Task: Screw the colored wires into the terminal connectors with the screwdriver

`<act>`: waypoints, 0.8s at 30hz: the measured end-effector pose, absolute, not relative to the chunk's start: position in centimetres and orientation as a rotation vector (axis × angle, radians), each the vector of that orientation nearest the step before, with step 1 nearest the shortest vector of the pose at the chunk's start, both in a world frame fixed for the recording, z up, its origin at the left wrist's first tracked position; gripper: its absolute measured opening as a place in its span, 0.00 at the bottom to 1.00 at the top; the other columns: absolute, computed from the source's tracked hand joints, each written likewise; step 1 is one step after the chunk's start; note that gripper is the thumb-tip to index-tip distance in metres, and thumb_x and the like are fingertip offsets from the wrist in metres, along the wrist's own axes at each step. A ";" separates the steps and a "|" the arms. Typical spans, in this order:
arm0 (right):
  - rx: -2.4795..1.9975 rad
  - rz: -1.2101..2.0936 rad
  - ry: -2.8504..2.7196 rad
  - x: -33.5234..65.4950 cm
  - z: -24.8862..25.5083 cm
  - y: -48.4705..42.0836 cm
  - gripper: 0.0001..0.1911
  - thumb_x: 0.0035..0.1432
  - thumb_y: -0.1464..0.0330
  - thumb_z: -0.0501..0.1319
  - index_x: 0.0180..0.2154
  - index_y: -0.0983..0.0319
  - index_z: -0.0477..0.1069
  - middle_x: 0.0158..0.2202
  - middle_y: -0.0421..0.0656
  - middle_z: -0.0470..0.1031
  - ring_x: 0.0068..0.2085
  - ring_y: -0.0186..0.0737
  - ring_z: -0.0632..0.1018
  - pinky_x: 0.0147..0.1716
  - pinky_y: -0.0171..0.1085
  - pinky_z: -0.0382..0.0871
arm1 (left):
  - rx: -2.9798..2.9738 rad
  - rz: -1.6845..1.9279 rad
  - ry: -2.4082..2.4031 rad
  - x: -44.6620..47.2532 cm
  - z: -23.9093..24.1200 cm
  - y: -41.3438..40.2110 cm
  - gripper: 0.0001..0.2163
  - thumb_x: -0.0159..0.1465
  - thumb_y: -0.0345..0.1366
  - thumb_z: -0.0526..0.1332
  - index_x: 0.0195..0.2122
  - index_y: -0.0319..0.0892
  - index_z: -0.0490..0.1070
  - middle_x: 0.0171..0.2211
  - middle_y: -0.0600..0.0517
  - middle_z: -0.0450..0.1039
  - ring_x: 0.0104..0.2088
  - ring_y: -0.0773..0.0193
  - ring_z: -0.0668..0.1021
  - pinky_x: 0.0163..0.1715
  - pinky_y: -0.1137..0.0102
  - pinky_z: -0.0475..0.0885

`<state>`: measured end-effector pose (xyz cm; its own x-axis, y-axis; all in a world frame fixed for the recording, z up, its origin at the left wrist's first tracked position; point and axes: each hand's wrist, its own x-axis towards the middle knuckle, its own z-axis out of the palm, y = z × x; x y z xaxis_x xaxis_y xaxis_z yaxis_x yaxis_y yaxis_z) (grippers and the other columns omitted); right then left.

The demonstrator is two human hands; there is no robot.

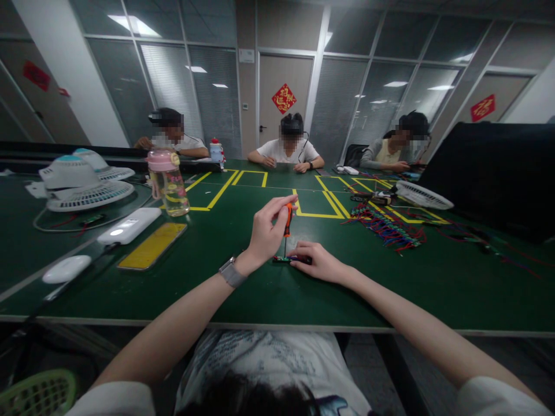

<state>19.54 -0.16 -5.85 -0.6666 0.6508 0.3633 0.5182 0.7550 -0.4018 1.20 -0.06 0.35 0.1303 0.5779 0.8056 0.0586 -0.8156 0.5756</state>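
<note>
Left side of the green counter (217,240), a pink-lidded bottle (170,188) stands upright! Near it, a yellow-faced phone (152,246) lies flat, long white box (132,224) alongside; across the room, a red diamond sign (284,99) brightens the door (269,69)!

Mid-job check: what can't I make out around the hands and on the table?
All in the head view:
- Screwdriver tip: too small to tell what it meets.
- Small green board: partly covered by the right hand.
- Wired parts: too small and tangled to count.
- Green basket: cut off by the picture's lower left corner.
</note>
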 end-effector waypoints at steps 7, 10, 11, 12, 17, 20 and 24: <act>-0.888 0.377 -2.462 19.5 -5.9 -0.2 0.12 0.62 0.67 0.59 0.45 0.63 0.77 0.31 0.42 0.70 0.31 0.35 0.72 0.33 0.34 0.67 | 2.079 1.819 0.697 1.3 0.7 -0.3 0.08 0.65 0.33 0.60 0.44 0.43 0.76 0.39 0.50 0.74 0.39 0.66 0.77 0.36 0.74 0.74; -0.895 0.383 -2.458 19.5 -5.8 -0.2 0.12 0.62 0.66 0.59 0.45 0.63 0.77 0.32 0.42 0.70 0.31 0.35 0.72 0.33 0.34 0.67 | 2.147 1.850 0.749 1.3 0.9 -0.3 0.06 0.62 0.34 0.63 0.40 0.44 0.78 0.35 0.52 0.68 0.35 0.68 0.74 0.34 0.74 0.72; -0.893 0.384 -2.457 19.5 -5.8 -0.2 0.12 0.62 0.66 0.59 0.45 0.63 0.77 0.32 0.42 0.70 0.31 0.35 0.72 0.33 0.34 0.67 | 2.164 1.851 0.768 1.2 1.0 -0.4 0.06 0.63 0.35 0.63 0.39 0.44 0.78 0.34 0.52 0.66 0.34 0.69 0.73 0.34 0.74 0.72; -0.890 0.385 -2.457 19.5 -5.8 -0.3 0.12 0.62 0.66 0.59 0.45 0.63 0.77 0.32 0.42 0.70 0.31 0.35 0.72 0.33 0.34 0.67 | 2.172 1.851 0.784 1.2 1.0 -0.4 0.07 0.64 0.35 0.61 0.40 0.44 0.78 0.33 0.52 0.65 0.34 0.68 0.72 0.34 0.73 0.72; -0.882 0.378 -2.464 19.6 -5.8 -0.2 0.12 0.62 0.67 0.59 0.45 0.63 0.77 0.32 0.42 0.70 0.31 0.35 0.72 0.33 0.33 0.66 | 2.149 1.813 0.745 1.0 0.8 -0.4 0.13 0.69 0.32 0.52 0.46 0.45 0.76 0.43 0.48 0.70 0.45 0.63 0.74 0.47 0.68 0.71; -0.877 0.373 -2.465 19.6 -5.9 -0.2 0.12 0.63 0.67 0.59 0.45 0.63 0.77 0.32 0.42 0.70 0.31 0.35 0.72 0.33 0.33 0.66 | 2.070 1.737 0.632 1.1 0.5 -0.1 0.15 0.70 0.33 0.50 0.51 0.45 0.73 0.49 0.48 0.72 0.48 0.62 0.76 0.48 0.67 0.72; -0.878 0.384 -2.459 19.6 -5.9 -0.2 0.12 0.63 0.66 0.59 0.45 0.63 0.76 0.32 0.42 0.70 0.31 0.35 0.73 0.33 0.33 0.67 | 2.009 1.710 0.570 1.3 0.3 -0.1 0.14 0.70 0.34 0.51 0.51 0.44 0.72 0.48 0.47 0.74 0.44 0.63 0.78 0.43 0.68 0.74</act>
